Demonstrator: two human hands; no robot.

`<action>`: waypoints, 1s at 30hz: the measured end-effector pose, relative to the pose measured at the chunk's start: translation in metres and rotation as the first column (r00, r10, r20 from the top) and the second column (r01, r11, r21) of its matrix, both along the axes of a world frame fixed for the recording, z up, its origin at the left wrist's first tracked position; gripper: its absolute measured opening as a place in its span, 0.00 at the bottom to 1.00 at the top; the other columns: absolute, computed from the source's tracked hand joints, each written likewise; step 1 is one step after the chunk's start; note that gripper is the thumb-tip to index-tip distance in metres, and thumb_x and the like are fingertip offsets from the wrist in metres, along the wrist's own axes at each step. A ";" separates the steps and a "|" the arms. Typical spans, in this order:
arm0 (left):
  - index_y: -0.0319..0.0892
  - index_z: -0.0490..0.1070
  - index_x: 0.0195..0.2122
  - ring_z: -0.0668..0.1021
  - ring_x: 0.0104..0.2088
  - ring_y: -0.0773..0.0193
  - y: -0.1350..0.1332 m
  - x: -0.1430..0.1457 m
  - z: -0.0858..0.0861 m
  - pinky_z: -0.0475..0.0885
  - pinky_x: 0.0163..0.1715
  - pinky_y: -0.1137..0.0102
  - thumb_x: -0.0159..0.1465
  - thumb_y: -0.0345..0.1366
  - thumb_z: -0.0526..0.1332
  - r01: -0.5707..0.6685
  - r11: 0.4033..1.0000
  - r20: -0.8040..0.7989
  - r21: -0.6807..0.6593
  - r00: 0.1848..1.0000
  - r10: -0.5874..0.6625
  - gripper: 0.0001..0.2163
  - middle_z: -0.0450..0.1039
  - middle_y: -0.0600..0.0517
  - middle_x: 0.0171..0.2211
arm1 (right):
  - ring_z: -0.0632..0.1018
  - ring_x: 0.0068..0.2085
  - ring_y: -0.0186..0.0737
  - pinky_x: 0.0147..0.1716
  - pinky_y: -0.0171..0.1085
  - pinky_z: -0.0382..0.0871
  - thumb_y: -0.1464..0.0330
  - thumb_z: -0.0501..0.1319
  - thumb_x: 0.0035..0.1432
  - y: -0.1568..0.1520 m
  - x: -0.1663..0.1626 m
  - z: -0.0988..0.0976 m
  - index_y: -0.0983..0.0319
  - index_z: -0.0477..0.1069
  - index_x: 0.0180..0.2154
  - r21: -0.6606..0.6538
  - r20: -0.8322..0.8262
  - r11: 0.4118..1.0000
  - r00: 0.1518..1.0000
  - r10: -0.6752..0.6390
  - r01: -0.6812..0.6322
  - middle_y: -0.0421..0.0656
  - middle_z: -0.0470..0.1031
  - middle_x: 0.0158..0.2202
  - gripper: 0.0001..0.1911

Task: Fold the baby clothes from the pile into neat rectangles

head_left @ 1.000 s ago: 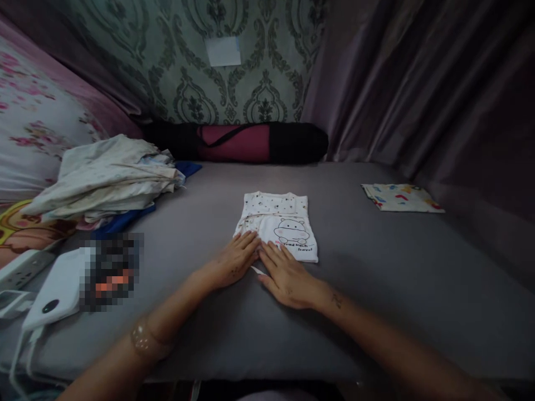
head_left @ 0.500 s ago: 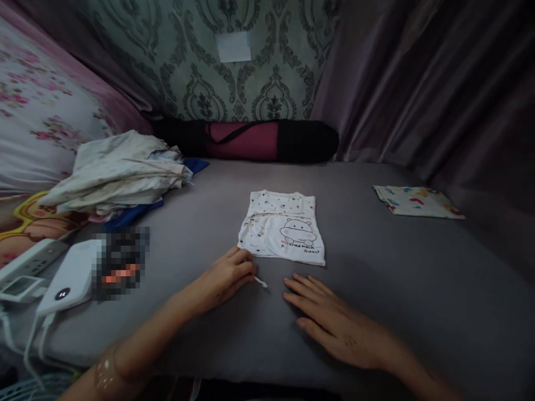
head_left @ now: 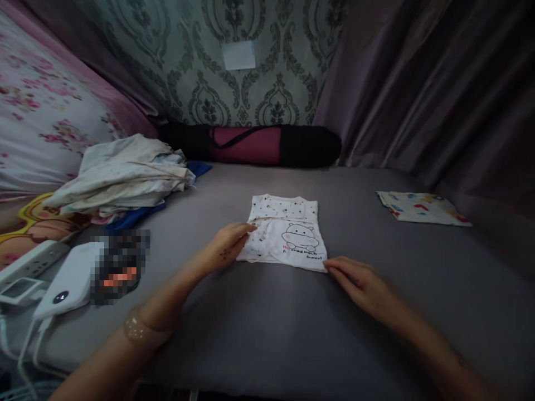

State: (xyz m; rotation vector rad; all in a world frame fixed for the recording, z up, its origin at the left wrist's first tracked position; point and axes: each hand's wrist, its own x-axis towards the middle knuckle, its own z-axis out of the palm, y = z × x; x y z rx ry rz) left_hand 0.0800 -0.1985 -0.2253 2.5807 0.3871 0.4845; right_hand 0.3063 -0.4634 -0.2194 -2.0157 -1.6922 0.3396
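One small white cloth garment [head_left: 288, 234], which we find spread nearly flat near the middle of the grey sheet [head_left: 259, 334], well in from its near and far edges. We note small dark speckled motifs across the far band and down the left side; on the plain right-hand panel, an outlined cartoon animal with pink cheeks, red and black lettering below. Its wider end faces the sheet's near edge. We cannot tell the number of layers.

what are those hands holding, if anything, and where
The right hand appears to pinch the white garment by its near right corner; the left hand is at its left edge, grip unclear.
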 end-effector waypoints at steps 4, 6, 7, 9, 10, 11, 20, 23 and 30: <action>0.45 0.69 0.53 0.72 0.51 0.59 0.023 -0.028 -0.015 0.69 0.51 0.63 0.65 0.29 0.48 0.125 0.980 -0.114 0.156 0.988 -0.108 0.18 0.71 0.46 0.52 | 0.74 0.51 0.43 0.49 0.43 0.70 0.70 0.44 0.64 -0.004 0.027 -0.018 0.55 0.68 0.55 -0.043 0.192 0.999 0.981 -0.023 0.032 0.47 0.70 0.55 0.23; 0.47 0.67 0.56 0.70 0.54 0.58 0.027 -0.036 -0.020 0.68 0.53 0.62 0.65 0.28 0.48 0.174 0.961 -0.173 0.216 0.975 -0.138 0.20 0.69 0.47 0.55 | 0.72 0.53 0.44 0.49 0.45 0.68 0.74 0.43 0.62 0.000 0.031 -0.023 0.55 0.66 0.57 -0.083 0.282 0.996 0.959 -0.005 0.030 0.47 0.67 0.58 0.26; 0.48 0.66 0.57 0.69 0.56 0.58 0.028 -0.038 -0.022 0.67 0.54 0.61 0.66 0.28 0.48 0.186 0.952 -0.193 0.245 0.971 -0.140 0.21 0.67 0.48 0.57 | 0.72 0.54 0.45 0.50 0.46 0.68 0.75 0.43 0.61 0.004 0.031 -0.024 0.55 0.66 0.57 -0.102 0.311 0.995 0.950 0.017 0.016 0.47 0.65 0.59 0.27; 0.50 0.66 0.57 0.66 0.58 0.56 0.026 -0.037 -0.024 0.67 0.54 0.59 0.67 0.28 0.47 0.198 0.934 -0.219 0.297 0.966 -0.135 0.21 0.64 0.49 0.60 | 0.70 0.56 0.45 0.51 0.46 0.66 0.75 0.43 0.61 0.012 0.029 -0.023 0.55 0.66 0.58 -0.129 0.339 0.991 0.939 0.063 -0.020 0.46 0.63 0.61 0.27; 0.50 0.67 0.57 0.65 0.59 0.55 0.025 -0.035 -0.023 0.67 0.55 0.58 0.67 0.28 0.47 0.210 0.926 -0.230 0.313 0.963 -0.141 0.20 0.63 0.50 0.60 | 0.70 0.56 0.45 0.51 0.45 0.66 0.75 0.43 0.62 0.016 0.028 -0.022 0.55 0.66 0.58 -0.136 0.344 0.990 0.936 0.080 -0.034 0.46 0.63 0.62 0.27; 0.50 0.67 0.57 0.65 0.59 0.55 0.024 -0.033 -0.023 0.67 0.55 0.58 0.68 0.29 0.47 0.229 0.919 -0.241 0.321 0.958 -0.154 0.19 0.63 0.50 0.61 | 0.69 0.57 0.45 0.51 0.45 0.66 0.75 0.43 0.62 0.019 0.028 -0.022 0.55 0.66 0.57 -0.137 0.346 0.989 0.934 0.092 -0.046 0.46 0.62 0.62 0.26; 0.45 0.69 0.54 0.70 0.54 0.60 0.026 -0.018 -0.012 0.65 0.56 0.65 0.70 0.36 0.49 0.366 0.920 -0.158 0.144 0.926 -0.343 0.15 0.72 0.48 0.51 | 0.74 0.50 0.41 0.48 0.43 0.70 0.68 0.49 0.66 0.026 0.041 -0.034 0.56 0.70 0.53 0.049 0.226 0.976 0.954 0.195 -0.211 0.47 0.73 0.52 0.17; 0.45 0.69 0.53 0.72 0.52 0.62 0.026 -0.014 -0.010 0.66 0.54 0.69 0.71 0.37 0.48 0.294 0.955 -0.101 0.039 0.952 -0.289 0.15 0.72 0.47 0.49 | 0.74 0.51 0.40 0.50 0.42 0.70 0.68 0.50 0.66 0.028 0.042 -0.028 0.56 0.69 0.53 0.090 0.119 0.978 0.977 0.178 -0.189 0.46 0.74 0.51 0.17; 0.42 0.69 0.52 0.75 0.45 0.60 0.032 0.008 -0.005 0.69 0.47 0.68 0.69 0.43 0.48 0.058 0.982 -0.017 -0.180 0.998 -0.062 0.17 0.75 0.47 0.45 | 0.75 0.50 0.38 0.50 0.39 0.69 0.66 0.48 0.67 0.049 0.051 -0.015 0.57 0.70 0.53 0.117 -0.012 0.986 0.993 0.118 -0.116 0.46 0.74 0.51 0.18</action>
